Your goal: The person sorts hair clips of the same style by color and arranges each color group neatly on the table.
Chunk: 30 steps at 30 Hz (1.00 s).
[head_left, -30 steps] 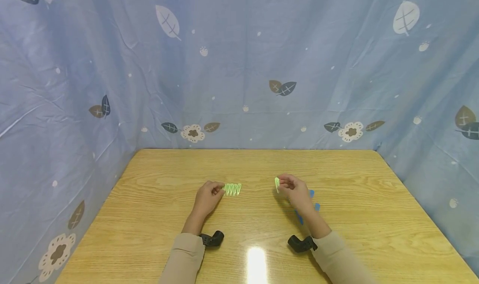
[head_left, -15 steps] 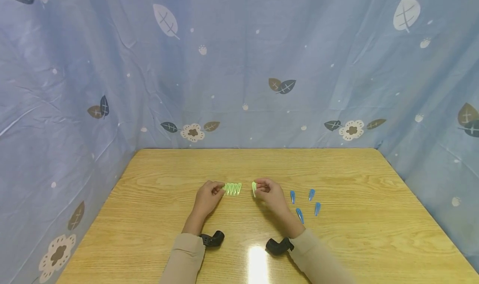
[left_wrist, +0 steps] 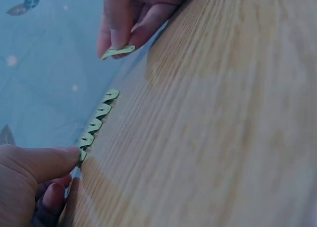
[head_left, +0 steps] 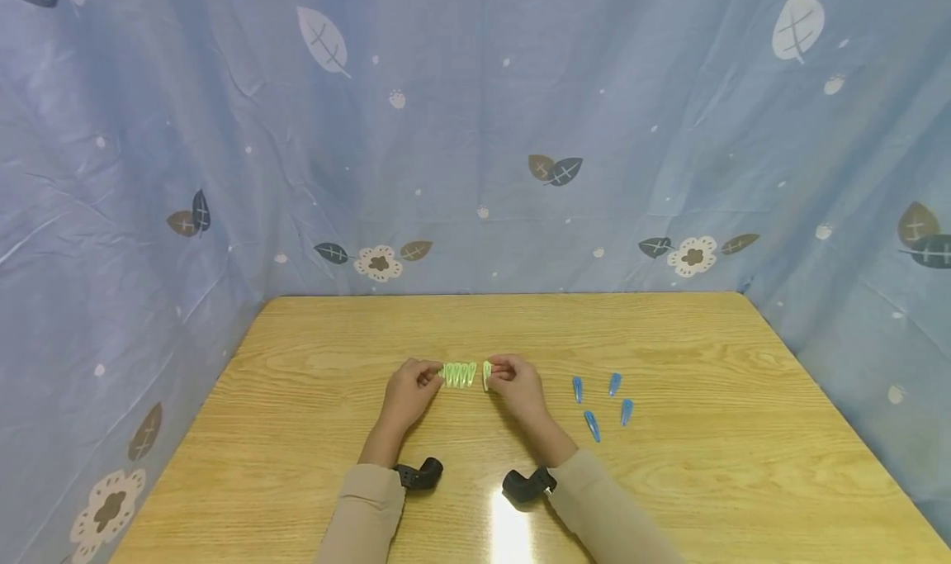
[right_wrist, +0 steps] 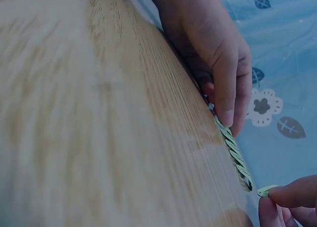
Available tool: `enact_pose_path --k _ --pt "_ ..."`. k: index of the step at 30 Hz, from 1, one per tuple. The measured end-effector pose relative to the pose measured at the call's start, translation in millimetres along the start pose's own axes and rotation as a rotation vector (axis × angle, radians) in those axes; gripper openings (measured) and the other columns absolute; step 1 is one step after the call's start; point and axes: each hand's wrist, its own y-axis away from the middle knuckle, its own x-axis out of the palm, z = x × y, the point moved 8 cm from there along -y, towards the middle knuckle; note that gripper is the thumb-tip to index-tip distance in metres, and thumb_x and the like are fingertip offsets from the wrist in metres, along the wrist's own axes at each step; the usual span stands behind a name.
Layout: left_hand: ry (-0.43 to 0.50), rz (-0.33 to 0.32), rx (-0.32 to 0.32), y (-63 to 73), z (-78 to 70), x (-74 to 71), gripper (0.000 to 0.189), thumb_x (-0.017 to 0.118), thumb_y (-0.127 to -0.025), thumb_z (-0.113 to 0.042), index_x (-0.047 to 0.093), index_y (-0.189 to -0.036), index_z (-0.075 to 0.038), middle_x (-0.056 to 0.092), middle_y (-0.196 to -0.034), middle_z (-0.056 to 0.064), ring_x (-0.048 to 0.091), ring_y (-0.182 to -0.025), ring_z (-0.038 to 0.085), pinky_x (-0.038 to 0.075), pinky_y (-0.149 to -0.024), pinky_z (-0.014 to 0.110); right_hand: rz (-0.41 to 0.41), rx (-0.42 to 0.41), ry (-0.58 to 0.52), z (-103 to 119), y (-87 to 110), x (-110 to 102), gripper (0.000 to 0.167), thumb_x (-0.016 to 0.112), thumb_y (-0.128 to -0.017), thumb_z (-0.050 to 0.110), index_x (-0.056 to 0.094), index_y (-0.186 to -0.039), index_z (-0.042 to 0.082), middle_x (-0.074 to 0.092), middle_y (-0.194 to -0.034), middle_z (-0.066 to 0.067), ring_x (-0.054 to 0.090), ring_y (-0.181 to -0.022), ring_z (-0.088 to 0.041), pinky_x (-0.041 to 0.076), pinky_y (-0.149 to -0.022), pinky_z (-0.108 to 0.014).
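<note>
A row of several light-green snap hair clips (head_left: 461, 374) lies side by side on the wooden table in the head view. My left hand (head_left: 406, 392) is at the row's left end; thumb and fingers pinch the end hair clip (left_wrist: 82, 155), partly hidden behind the thumb. Just right of the row, my right hand (head_left: 519, 392) pinches one more green hair clip (head_left: 486, 376) between thumb and fingertips. In the left wrist view, this held clip (left_wrist: 118, 51) is apart from the row, with a small gap between them.
Several blue hair clips (head_left: 592, 425) lie scattered on the table (head_left: 706, 465), right of my right hand. A blue patterned curtain (head_left: 475, 135) hangs behind and at both sides. Each wrist wears a black camera mount (head_left: 422, 475).
My right hand has moved left with its green clip, from near the blue clips to beside the row, uncovering the blue clips. My left hand has stayed at the row's left end.
</note>
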Motion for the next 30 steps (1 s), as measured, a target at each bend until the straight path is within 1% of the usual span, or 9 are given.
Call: enact_pose_path --k 5,10,14,18,23,26,30 --pt "0.004 -0.003 0.010 -0.1 -0.4 -1.7 0.022 0.069 -0.088 -0.011 0.071 -0.109 -0.005 0.055 -0.085 0.000 0.053 -0.076 0.013 0.048 -0.070 0.030 -0.026 0.007 0.050 3.0 -2.3 4.2 0.025 0.067 -0.078 -0.005 0.068 -0.103 -0.005 0.066 -0.089 -0.011 0.062 -0.079 -0.017 0.051 -0.069 -0.026" --pt "0.015 -0.005 0.008 1.0 -1.1 -1.0 0.021 0.070 -0.087 -0.011 0.071 -0.108 -0.005 0.055 -0.083 0.000 0.052 -0.075 0.012 0.048 -0.070 0.029 -0.039 0.053 0.083 1.5 -5.1 9.2 0.025 0.068 -0.078 -0.004 0.068 -0.103 -0.004 0.064 -0.088 -0.009 0.061 -0.079 -0.017 0.052 -0.071 -0.029" --pt "0.010 -0.007 0.014 1.5 -2.8 -1.2 0.021 0.071 -0.087 -0.010 0.072 -0.107 -0.005 0.055 -0.083 -0.001 0.051 -0.074 0.012 0.047 -0.068 0.029 -0.055 0.075 0.118 2.6 -7.2 10.4 0.025 0.067 -0.077 -0.004 0.068 -0.102 -0.004 0.064 -0.087 -0.009 0.061 -0.079 -0.019 0.052 -0.068 -0.030" --pt "0.011 -0.015 0.018 1.0 -3.1 -2.1 0.021 0.071 -0.086 -0.010 0.072 -0.107 -0.005 0.054 -0.082 -0.001 0.051 -0.073 0.012 0.047 -0.068 0.028 -0.053 0.093 0.156 6.0 -8.2 10.9 0.024 0.066 -0.077 -0.003 0.068 -0.102 -0.004 0.063 -0.087 -0.010 0.060 -0.080 -0.021 0.051 -0.066 -0.030" --pt "0.008 -0.009 0.029 -0.1 -2.2 -1.6 0.021 0.070 -0.087 -0.010 0.071 -0.108 -0.005 0.055 -0.083 0.000 0.051 -0.074 0.012 0.047 -0.067 0.028 -0.038 0.105 0.196 6.3 -10.5 13.1 0.024 0.067 -0.077 -0.003 0.067 -0.101 -0.004 0.062 -0.086 -0.009 0.060 -0.077 -0.019 0.050 -0.063 -0.028" --pt "0.011 -0.005 0.027 0.0 -1.8 -0.9 0.022 0.070 -0.087 -0.011 0.071 -0.108 -0.005 0.055 -0.084 0.000 0.051 -0.074 0.012 0.047 -0.068 0.028 -0.028 0.096 0.226 6.9 -11.3 14.0 0.024 0.067 -0.076 -0.003 0.067 -0.100 -0.005 0.060 -0.084 -0.008 0.058 -0.074 -0.018 0.048 -0.061 -0.026" --pt "0.013 -0.008 0.022 0.5 -1.8 -0.7 0.021 0.070 -0.087 -0.011 0.071 -0.108 -0.005 0.055 -0.083 0.000 0.052 -0.075 0.012 0.048 -0.068 0.029 -0.017 0.094 0.233 8.6 -10.7 14.6 0.024 0.068 -0.077 -0.002 0.067 -0.101 -0.005 0.060 -0.084 -0.008 0.056 -0.073 -0.017 0.048 -0.062 -0.026"
